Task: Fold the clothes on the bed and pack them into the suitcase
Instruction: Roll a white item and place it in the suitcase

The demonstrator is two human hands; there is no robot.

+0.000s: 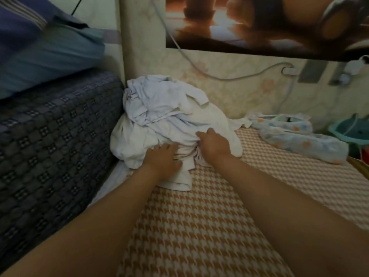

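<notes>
A crumpled heap of white and pale-blue clothes (159, 114) lies on the houndstooth bed sheet (199, 226), against the wall and a dark patterned cushion. My left hand (162, 158) lies on the heap's lower front, fingers spread over the fabric. My right hand (214, 145) digs into the heap's right front, fingers curled into the cloth. A floral garment (295, 136) lies stretched along the bed's far right. No suitcase is in view.
The dark blue patterned cushion (50, 146) fills the left side, with blue bedding (40, 56) piled on top. A grey cable (219, 76) hangs along the wall under a poster (259, 23). A teal basin (353, 128) sits at the right edge.
</notes>
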